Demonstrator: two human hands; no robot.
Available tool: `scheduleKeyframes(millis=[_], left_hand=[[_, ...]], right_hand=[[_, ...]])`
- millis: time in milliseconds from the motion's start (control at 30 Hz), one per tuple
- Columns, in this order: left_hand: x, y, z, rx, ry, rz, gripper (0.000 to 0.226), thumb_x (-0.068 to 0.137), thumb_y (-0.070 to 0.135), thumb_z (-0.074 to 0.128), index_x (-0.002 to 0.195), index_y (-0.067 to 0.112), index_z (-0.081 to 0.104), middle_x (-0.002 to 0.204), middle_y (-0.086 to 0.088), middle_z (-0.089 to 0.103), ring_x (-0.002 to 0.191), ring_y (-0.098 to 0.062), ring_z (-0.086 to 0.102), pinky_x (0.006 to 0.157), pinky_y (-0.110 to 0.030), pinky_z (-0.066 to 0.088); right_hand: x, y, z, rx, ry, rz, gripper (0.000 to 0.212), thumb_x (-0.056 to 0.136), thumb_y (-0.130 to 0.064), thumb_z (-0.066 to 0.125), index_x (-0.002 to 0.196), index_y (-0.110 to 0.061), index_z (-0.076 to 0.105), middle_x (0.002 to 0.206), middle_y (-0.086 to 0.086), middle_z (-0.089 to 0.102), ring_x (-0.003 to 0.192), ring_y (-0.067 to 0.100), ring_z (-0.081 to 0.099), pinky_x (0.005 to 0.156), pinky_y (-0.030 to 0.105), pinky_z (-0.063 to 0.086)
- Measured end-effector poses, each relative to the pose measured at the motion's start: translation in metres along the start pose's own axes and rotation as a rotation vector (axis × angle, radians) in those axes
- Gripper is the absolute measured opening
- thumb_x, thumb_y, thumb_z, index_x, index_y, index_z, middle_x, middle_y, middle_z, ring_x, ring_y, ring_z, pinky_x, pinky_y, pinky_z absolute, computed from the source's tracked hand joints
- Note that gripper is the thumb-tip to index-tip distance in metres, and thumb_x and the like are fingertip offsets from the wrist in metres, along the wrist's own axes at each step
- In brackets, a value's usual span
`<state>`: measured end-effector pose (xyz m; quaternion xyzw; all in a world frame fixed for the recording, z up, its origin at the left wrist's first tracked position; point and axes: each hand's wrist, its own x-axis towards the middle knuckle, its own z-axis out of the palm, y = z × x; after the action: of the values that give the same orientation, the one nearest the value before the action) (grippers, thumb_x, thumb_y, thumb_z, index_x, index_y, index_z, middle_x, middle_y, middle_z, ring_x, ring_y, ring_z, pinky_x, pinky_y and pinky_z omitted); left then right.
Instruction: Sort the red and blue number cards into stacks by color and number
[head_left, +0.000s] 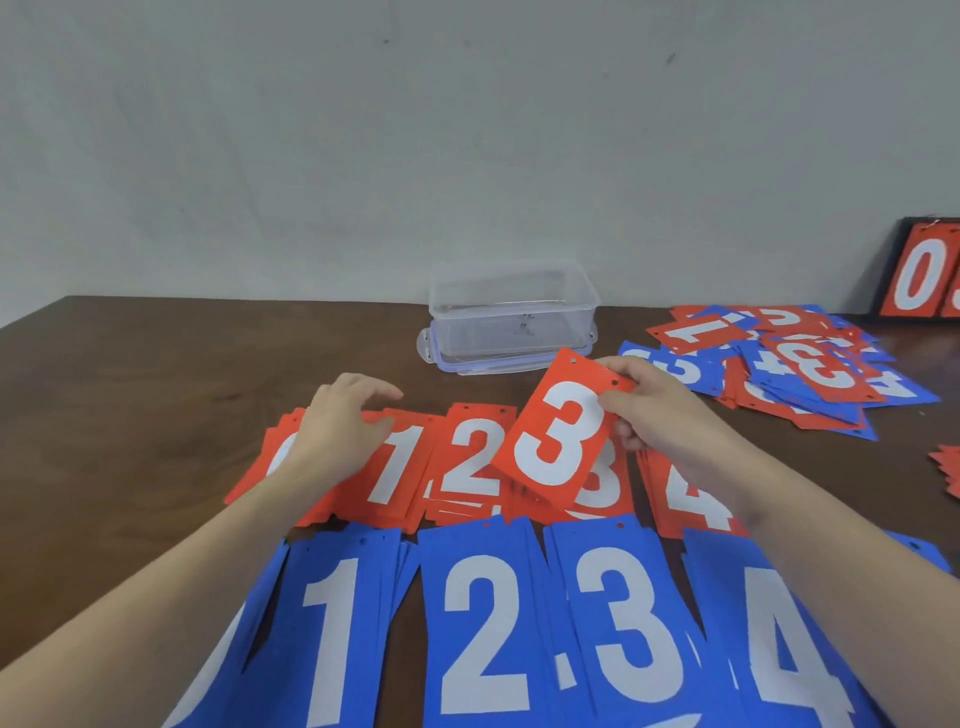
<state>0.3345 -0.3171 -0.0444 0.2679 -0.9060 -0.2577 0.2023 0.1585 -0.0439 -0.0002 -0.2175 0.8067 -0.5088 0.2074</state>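
The right hand (654, 410) holds a red 3 card (558, 434) by its upper right corner, with the thumb on the front and the other fingers curled behind it. The card is tilted and lifted above the red row, over the place between the red 2 stack (475, 457) and the red 3 stack (605, 483). The left hand (340, 421) rests with relaxed, slightly bent fingers on the red 0 stack (275, 457), just beside the red 1 stack (395, 462), and it grips nothing. At the right end of this row lies the red 4 stack (685, 493). Nearer to the person lies a blue row: the blue 1 stack (332, 634), the blue 2 stack (480, 623), the blue 3 stack (623, 618) and the blue 4 stack (779, 649). A mixed pile (789, 369) of red and blue cards lies at the right on the brown worktop (130, 374). Behind the red row stands a clear box (511, 312) near the wall. At the far right edge, a black scoreboard (922, 273) shows a red 0.
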Motion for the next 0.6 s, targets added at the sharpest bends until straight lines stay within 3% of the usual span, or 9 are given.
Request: scheduleKeyframes(millis=[67, 167, 233, 333, 400, 467, 600], left_hand=[[0.004, 0.011, 0.006, -0.005, -0.002, 0.051, 0.031, 0.087, 0.012, 0.068, 0.105, 0.037, 0.068, 0.12, 0.009, 0.059, 0.113, -0.021, 0.054, 0.104, -0.037, 0.042], [0.008, 0.033, 0.017, -0.034, -0.028, 0.113, 0.026, 0.09, 0.015, 0.067, 0.106, 0.036, 0.069, 0.122, 0.01, 0.058, 0.115, -0.018, 0.053, 0.103, -0.028, 0.034], [0.01, 0.048, 0.025, -0.078, -0.042, 0.136, 0.023, 0.092, 0.016, 0.066, 0.108, 0.032, 0.07, 0.119, 0.013, 0.056, 0.117, -0.015, 0.051, 0.105, -0.03, 0.036], [0.011, 0.068, 0.037, -0.113, -0.049, 0.187, 0.022, 0.092, 0.015, 0.067, 0.107, 0.029, 0.071, 0.113, 0.014, 0.056, 0.116, -0.015, 0.052, 0.108, -0.035, 0.037], [0.013, 0.075, 0.043, -0.115, -0.063, 0.226, 0.022, 0.091, 0.014, 0.067, 0.106, 0.029, 0.071, 0.111, 0.014, 0.057, 0.115, -0.015, 0.052, 0.106, -0.035, 0.039], [0.016, 0.079, 0.047, -0.112, -0.077, 0.261, 0.023, 0.091, 0.013, 0.068, 0.104, 0.031, 0.07, 0.111, 0.014, 0.059, 0.114, -0.012, 0.053, 0.106, -0.036, 0.04], [0.021, 0.091, 0.052, -0.104, -0.108, 0.29, 0.024, 0.091, 0.013, 0.066, 0.103, 0.033, 0.069, 0.113, 0.015, 0.058, 0.116, -0.011, 0.053, 0.103, -0.033, 0.041]], right_hand=[[0.0, 0.003, -0.013, 0.022, 0.007, 0.021, 0.028, 0.098, -0.014, 0.056, 0.119, -0.033, 0.059, 0.07, -0.006, 0.06, 0.061, 0.01, 0.055, 0.061, 0.026, 0.047], [0.002, 0.01, -0.031, 0.011, 0.018, 0.024, 0.029, 0.097, -0.015, 0.058, 0.119, -0.034, 0.059, 0.073, -0.006, 0.062, 0.058, 0.006, 0.056, 0.06, 0.025, 0.045], [0.004, 0.013, -0.037, -0.042, 0.02, 0.01, 0.029, 0.098, -0.014, 0.058, 0.115, -0.038, 0.057, 0.07, -0.008, 0.061, 0.058, 0.005, 0.056, 0.058, 0.023, 0.045], [0.013, 0.018, -0.037, -0.15, -0.016, -0.014, 0.031, 0.098, -0.016, 0.058, 0.119, -0.039, 0.053, 0.086, -0.009, 0.061, 0.071, 0.005, 0.06, 0.056, 0.016, 0.044], [0.02, 0.022, -0.032, -0.199, -0.056, -0.04, 0.031, 0.097, -0.018, 0.061, 0.121, -0.036, 0.055, 0.103, -0.011, 0.064, 0.086, 0.003, 0.064, 0.064, 0.016, 0.05], [0.029, 0.028, -0.027, -0.26, -0.087, -0.078, 0.032, 0.095, -0.019, 0.065, 0.122, -0.034, 0.057, 0.114, -0.01, 0.065, 0.098, 0.006, 0.065, 0.081, 0.024, 0.056], [0.04, 0.038, -0.025, -0.518, -0.046, -0.134, 0.047, 0.088, -0.027, 0.073, 0.131, -0.035, 0.055, 0.122, -0.007, 0.057, 0.116, 0.013, 0.054, 0.097, 0.032, 0.049]])
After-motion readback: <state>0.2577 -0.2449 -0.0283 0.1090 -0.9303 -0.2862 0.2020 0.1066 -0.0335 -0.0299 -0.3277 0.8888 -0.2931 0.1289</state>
